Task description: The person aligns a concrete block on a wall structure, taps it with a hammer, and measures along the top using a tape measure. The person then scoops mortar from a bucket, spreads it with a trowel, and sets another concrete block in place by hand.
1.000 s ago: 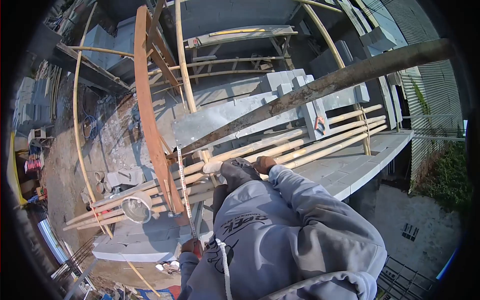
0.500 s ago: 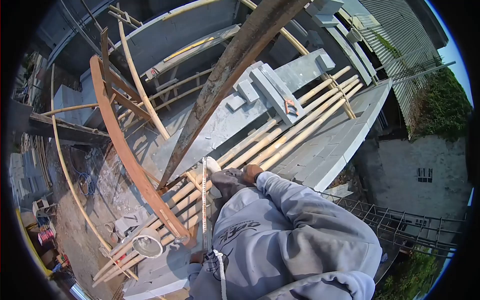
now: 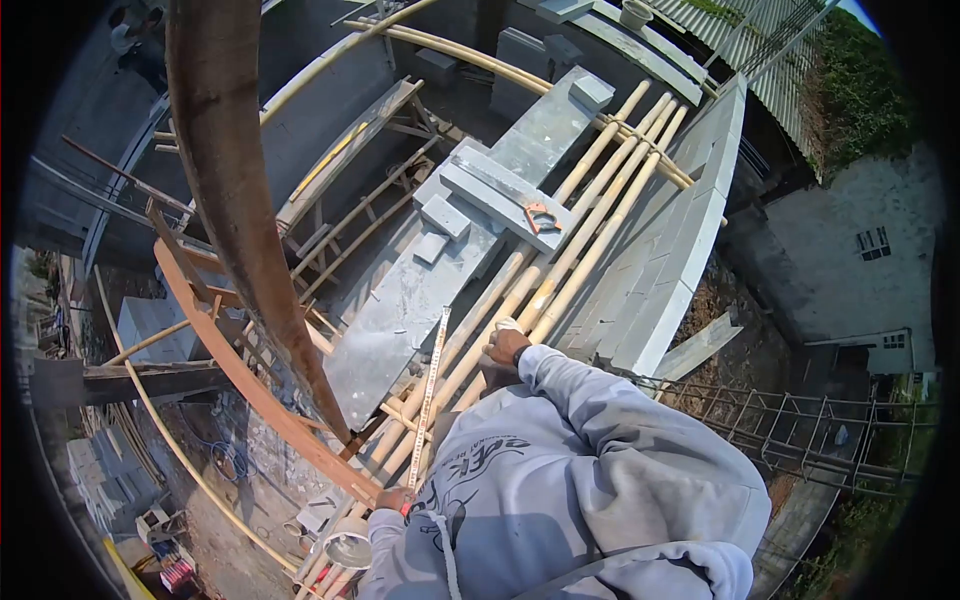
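Observation:
At the bottom centre my left hand (image 3: 396,498) is closed round a red tape measure (image 3: 407,509). Its white blade (image 3: 430,390) sticks out upward over the bamboo poles (image 3: 575,225). My right hand (image 3: 506,346) is at the bamboo poles, its fingers bent; whether it grips anything is too small to tell. Above it, an orange-handled saw (image 3: 541,217) rests on a long grey block (image 3: 495,203), which lies across a grey plank (image 3: 385,335). Two smaller grey blocks (image 3: 445,217) lie beside the long one.
A thick wooden beam (image 3: 235,190) rises close in front at the left, beside a curved reddish board (image 3: 215,350). The block wall's top (image 3: 665,250) runs along the right, with a rebar cage (image 3: 790,430) beyond. A bucket (image 3: 349,550) stands low left. A person (image 3: 135,40) is far upper left.
The view has swung, so the thick beam now stands nearly upright at the left. My left hand and the tape have come up, and the blade leans right. My right hand remains by the poles.

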A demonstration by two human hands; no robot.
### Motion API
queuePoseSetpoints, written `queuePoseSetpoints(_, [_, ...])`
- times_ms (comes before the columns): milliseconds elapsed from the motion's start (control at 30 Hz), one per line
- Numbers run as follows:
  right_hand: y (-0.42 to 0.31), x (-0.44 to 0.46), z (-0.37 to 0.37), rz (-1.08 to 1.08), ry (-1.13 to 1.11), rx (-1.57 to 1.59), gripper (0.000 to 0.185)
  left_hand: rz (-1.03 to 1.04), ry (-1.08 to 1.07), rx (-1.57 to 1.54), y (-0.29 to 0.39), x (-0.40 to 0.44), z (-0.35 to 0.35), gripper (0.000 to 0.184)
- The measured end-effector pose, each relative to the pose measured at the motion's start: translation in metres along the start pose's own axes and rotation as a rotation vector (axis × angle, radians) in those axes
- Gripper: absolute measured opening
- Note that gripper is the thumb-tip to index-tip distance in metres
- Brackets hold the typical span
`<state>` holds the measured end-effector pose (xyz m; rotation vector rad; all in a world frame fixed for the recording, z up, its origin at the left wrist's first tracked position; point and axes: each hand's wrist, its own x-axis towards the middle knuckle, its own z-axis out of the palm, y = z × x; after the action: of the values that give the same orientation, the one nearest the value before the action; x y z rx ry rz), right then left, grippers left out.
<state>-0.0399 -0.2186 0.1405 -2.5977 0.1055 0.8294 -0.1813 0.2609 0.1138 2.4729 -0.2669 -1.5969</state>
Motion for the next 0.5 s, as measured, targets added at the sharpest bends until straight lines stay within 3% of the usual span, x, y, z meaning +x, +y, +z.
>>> queuePoseSetpoints(67, [0.03,0.007,-0.009,0.119,0.018,0.25,0.042,-0.019,-0.025,0.074,0.051,0.004,-0.054,0.035])
queuePoseSetpoints(100, [0.047,0.006,-0.016,0.169,0.08,0.283,0.039,-0.014,0.043,0.097,0.034,0.042,-0.042,0.037])
queuePoseSetpoints(200, [0.116,0.005,-0.039,0.302,0.048,0.426,0.042,0.047,0.139,-0.091,0.083,0.077,-0.09,0.039])
queuePoseSetpoints(233, [0.141,-0.001,-0.049,0.373,0.049,0.422,0.042,-0.01,0.095,-0.156,0.129,0.072,-0.123,0.039])
queuePoseSetpoints(300, [0.185,-0.021,-0.062,0.505,0.085,0.442,0.045,-0.034,0.034,-0.092,0.19,0.09,-0.169,0.036])
queuePoseSetpoints(333, [0.207,-0.031,-0.07,0.565,0.123,0.465,0.048,0.07,0.021,0.283,0.206,0.11,-0.183,0.032])
queuePoseSetpoints(400, [0.267,-0.041,-0.05,0.547,0.319,0.383,0.049,0.029,0.024,0.248,0.257,0.133,-0.216,0.03])
queuePoseSetpoints(467, [0.305,-0.063,-0.073,0.66,0.273,0.467,0.044,0.097,0.048,0.372,0.28,0.172,-0.233,0.033])
queuePoseSetpoints(500, [0.321,-0.07,-0.084,0.714,0.246,0.507,0.041,0.042,0.058,0.212,0.309,0.174,-0.247,0.033])
